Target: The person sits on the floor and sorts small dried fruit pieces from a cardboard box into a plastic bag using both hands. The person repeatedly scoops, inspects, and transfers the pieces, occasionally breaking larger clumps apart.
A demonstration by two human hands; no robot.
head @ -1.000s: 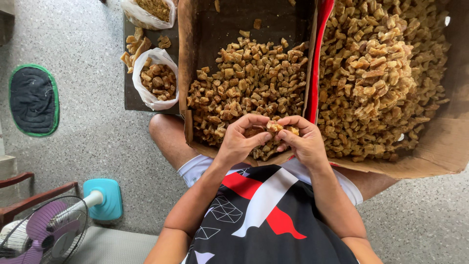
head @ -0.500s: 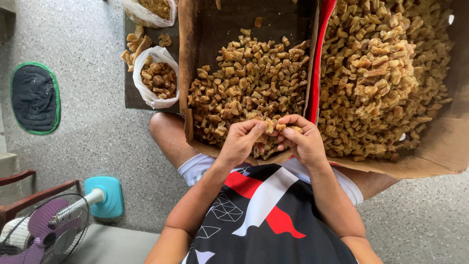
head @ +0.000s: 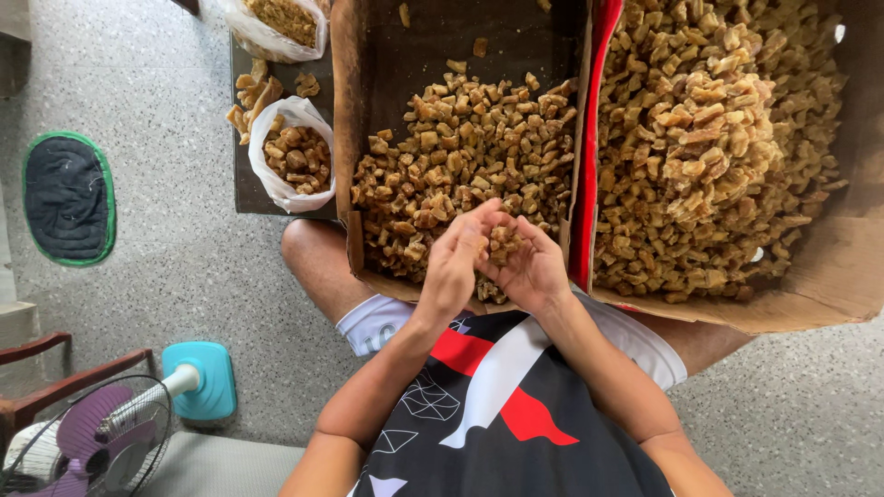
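Both hands have turned palms inward; left hand (head: 458, 260) and right hand (head: 529, 269), fingers cupped together around brown chunks (head: 502, 244), keeping them from spilling over the left cardboard box (head: 368, 110).

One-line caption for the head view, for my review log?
Seated person's left hand and right hand cup brown chunks over a cardboard box of similar pieces.

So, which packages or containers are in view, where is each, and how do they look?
Left cardboard box: before the hands, brown, half full of brown chunks.
Right cardboard box: beside it, red inner edge, heaped full.
White plastic bag: left of the boxes, open, holding chunks.
Second white bag: top left, partly cut off.
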